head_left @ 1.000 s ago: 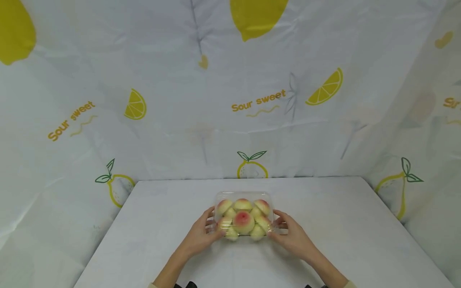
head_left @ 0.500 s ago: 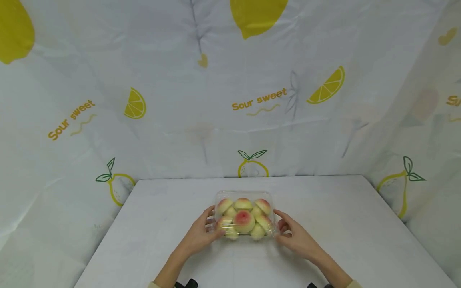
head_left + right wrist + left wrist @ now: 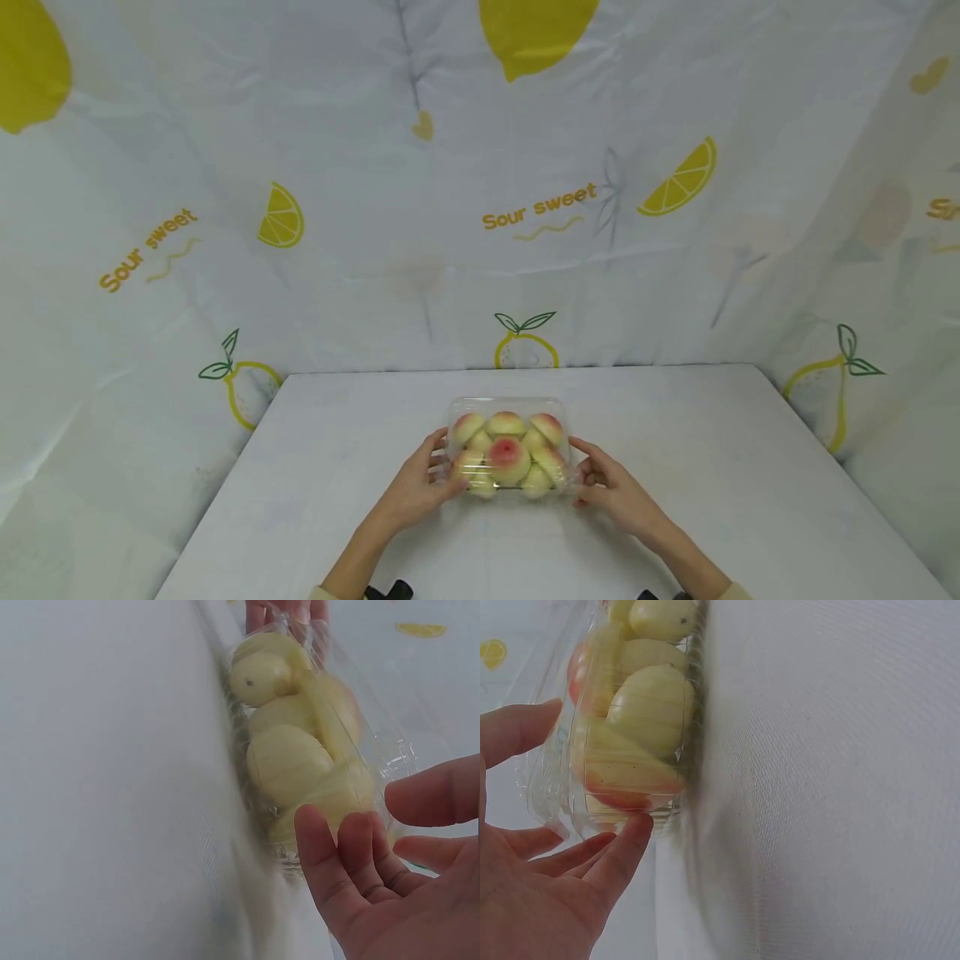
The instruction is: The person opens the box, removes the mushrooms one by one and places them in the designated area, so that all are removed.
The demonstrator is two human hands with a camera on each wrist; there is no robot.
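Observation:
A clear plastic clamshell box filled with several yellow-and-red peaches sits on the white table. My left hand holds its left end, the thumb at the near corner and the fingers along the side. In the left wrist view the thumb lies by the lid edge and a fingertip touches the end wall. Beside the right end is my right hand, thumb and fingers apart. In the right wrist view its fingertips are close to the box wall; contact is hard to tell.
The white table extends around the box on every side. Behind it hangs a white cloth backdrop printed with lemons and lettering. Dark wrist straps show at the lower edge.
My right thumb has moved off the box's near right corner, out to the right, and the right fingers have drawn in. The box and my left hand stay in place.

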